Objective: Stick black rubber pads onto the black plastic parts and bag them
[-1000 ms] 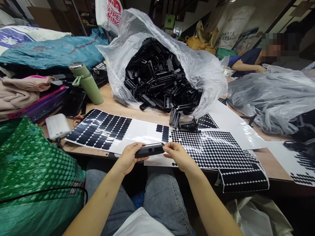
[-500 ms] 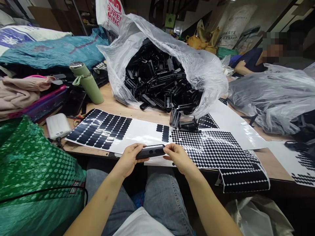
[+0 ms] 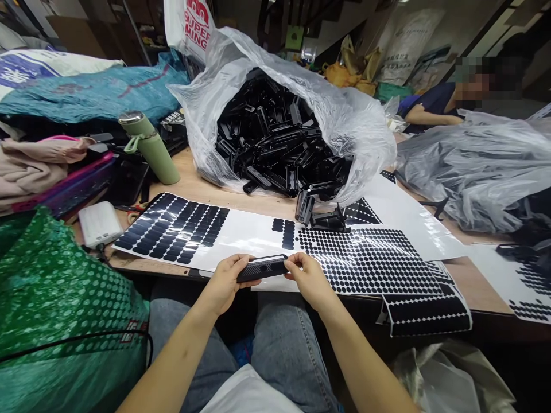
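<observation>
Between my two hands, just above the front edge of the table, is a long black plastic part [image 3: 263,268] with a ribbed-looking side and a round dark spot on it. My left hand [image 3: 224,280] grips its left end, thumb on top and fingers beneath. At the right end, my right hand [image 3: 306,274] pinches with thumb and forefinger; whether a small sticker is also in that pinch is too small to tell. Beneath lie a sheet of long oval black stickers [image 3: 172,229] and a sheet of round black dots [image 3: 365,258].
A large clear plastic bag [image 3: 365,126] full of similar black parts [image 3: 279,137] lies open behind the sheets. Two loose parts [image 3: 327,219] sit before it. At left are a green flask [image 3: 155,152], a white power bank [image 3: 100,223] and a green bag [image 3: 64,298]. A person [image 3: 434,112] sits back right.
Both hands stay on the black part, which has barely moved. The dark spot near its right end is now hidden or gone from view. The whole view has shifted slightly.
</observation>
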### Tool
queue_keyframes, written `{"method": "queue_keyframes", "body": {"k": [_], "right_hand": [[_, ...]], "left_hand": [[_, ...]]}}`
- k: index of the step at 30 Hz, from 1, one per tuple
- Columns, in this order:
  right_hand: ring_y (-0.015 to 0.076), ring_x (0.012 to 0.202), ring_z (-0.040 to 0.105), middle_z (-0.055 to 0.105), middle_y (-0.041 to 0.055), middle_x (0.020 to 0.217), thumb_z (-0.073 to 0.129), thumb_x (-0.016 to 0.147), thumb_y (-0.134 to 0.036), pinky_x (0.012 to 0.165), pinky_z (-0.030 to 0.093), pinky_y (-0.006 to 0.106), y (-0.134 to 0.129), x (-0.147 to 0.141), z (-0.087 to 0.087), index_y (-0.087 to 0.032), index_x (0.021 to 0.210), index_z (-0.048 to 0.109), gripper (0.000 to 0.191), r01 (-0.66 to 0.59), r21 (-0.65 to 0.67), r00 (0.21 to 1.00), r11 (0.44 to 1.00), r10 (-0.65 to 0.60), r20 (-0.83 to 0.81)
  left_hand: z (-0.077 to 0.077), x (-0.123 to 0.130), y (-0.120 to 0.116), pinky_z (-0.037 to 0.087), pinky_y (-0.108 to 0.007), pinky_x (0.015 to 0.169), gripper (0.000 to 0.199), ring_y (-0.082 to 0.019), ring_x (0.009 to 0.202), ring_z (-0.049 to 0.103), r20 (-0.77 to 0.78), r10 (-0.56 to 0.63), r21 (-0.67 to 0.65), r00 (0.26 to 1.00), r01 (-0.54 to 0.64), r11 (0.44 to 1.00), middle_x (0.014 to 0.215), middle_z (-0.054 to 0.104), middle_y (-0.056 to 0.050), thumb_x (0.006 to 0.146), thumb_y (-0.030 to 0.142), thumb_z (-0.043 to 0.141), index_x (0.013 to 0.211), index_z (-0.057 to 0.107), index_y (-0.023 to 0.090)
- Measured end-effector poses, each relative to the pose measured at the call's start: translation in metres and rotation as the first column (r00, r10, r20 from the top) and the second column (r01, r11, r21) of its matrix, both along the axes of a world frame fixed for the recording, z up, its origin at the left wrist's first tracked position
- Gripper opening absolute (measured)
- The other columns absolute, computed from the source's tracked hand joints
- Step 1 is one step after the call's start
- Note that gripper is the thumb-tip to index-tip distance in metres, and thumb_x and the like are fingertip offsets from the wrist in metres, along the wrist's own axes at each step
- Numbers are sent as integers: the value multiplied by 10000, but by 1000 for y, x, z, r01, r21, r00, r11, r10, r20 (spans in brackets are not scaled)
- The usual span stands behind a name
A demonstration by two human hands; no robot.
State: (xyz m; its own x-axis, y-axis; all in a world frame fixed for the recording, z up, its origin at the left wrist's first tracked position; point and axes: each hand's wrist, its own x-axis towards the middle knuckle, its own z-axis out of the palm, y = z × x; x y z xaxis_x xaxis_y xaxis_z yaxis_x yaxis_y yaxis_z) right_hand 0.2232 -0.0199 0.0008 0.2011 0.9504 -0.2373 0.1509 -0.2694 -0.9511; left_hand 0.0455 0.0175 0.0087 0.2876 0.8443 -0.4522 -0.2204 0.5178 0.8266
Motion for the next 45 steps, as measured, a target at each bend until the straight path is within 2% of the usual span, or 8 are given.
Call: {"method": "queue_keyframes", "body": {"k": [8,11,14,20,27,30,36,45], "right_hand": [[147,751,539,522,30,875,567,725,-385,657,478,298,7,-6,-16,-222,889,395,288,251,207,966,946,-260,16],[146,790,526,505,40,910,553,742,-391,685,474,296,11,-3,-19,-222,904,405,277,275,225,959,935,-282,2],[163,842,524,517,49,906,540,751,-396,715,466,304,8,-1,-18,-217,892,428,254,241,209,967,948,-253,34],[184,814,545,547,51,867,491,782,-385,695,456,314,8,10,-18,-211,861,457,195,134,180,970,974,-166,176],[229,911,522,576,105,931,463,804,-264,796,406,347,73,10,-24,-169,861,531,130,-31,112,768,993,-48,638],[287,1006,489,562,178,1019,519,769,-217,829,379,380,100,-1,-30,-112,913,559,182,59,5,696,998,-44,716],[287,937,539,592,213,945,490,758,-122,779,382,357,107,-11,-35,-74,847,589,141,94,-27,713,995,-48,700],[165,681,551,594,36,744,413,810,-351,642,419,283,56,0,19,-184,747,518,207,-41,209,906,977,-52,421]], "left_hand": [[8,3,16,514,-395,755,312,-207,889,596,58,93,122,994,-100,988,965,621,-51,715,281,627,1018,605,212],[8,14,71,413,-322,915,177,-231,1088,500,-96,347,523,933,-249,815,1079,600,-61,723,229,603,887,663,199],[1,32,142,273,-321,1021,110,-235,1226,353,-320,473,776,821,-59,628,1170,540,-101,730,147,571,800,646,186],[-14,58,218,219,-399,1025,198,-301,1225,320,-486,437,739,757,89,668,1177,480,-169,617,27,608,559,482,167],[-2,22,169,348,-408,946,189,-259,1084,462,-419,517,693,746,-105,714,875,571,-94,745,198,534,587,432,179],[6,-2,128,496,-417,753,188,-233,887,578,-310,432,512,847,-234,826,783,590,-83,785,262,505,642,482,143],[14,-30,73,556,-381,701,83,-230,894,604,124,385,-153,915,-366,918,934,614,-149,765,124,553,817,568,62],[13,-39,53,553,-447,716,94,-245,860,613,102,347,-296,932,-304,905,900,614,-147,746,107,567,828,555,64]]}}
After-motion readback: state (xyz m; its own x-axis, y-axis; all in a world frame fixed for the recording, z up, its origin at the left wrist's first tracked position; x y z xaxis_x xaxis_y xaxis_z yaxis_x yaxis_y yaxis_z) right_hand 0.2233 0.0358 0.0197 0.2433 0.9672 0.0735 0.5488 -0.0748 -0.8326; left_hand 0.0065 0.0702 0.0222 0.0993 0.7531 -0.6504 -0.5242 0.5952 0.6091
